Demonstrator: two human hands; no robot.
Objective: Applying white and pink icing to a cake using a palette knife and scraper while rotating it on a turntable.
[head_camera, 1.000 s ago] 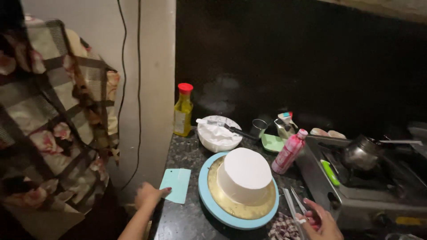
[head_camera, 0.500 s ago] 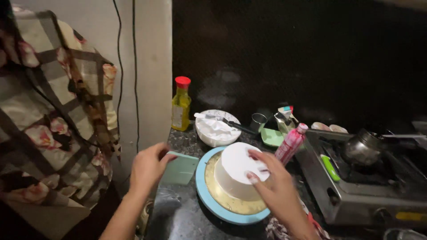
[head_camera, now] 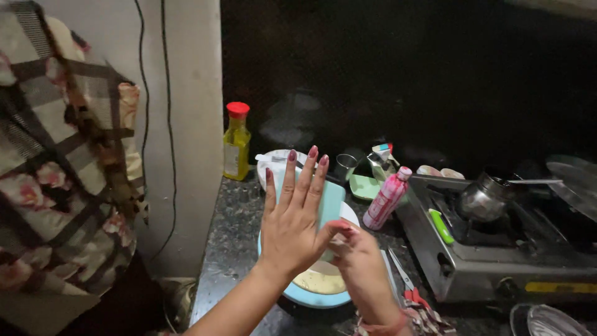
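A pale green scraper card (head_camera: 331,202) is being pressed flat between the two hands above the turntable (head_camera: 311,297). The left hand (head_camera: 291,218) is being held fully open, fingers straight and spread, palm laid against the card's near face; nothing is being gripped by it, only backed. The right hand (head_camera: 354,255) is being kept partly closed, thumb and fingertips pinched on the card's lower right edge, just beside the left palm. The card's long axis is being held close to upright, tilted a little to the right, its top corner showing past the left fingertips. The white cake (head_camera: 326,274) is lying directly below and behind both hands, largely hidden by them, on the pale blue turntable at the counter's (head_camera: 233,230) front edge; the right hand is being held lower and nearer to it. Close scissors with red handles (head_camera: 407,286) are resting just right of the turntable, a pink bottle (head_camera: 387,198) is leaning beyond, and a yellow bottle with a red cap (head_camera: 237,142) is standing by the wall.
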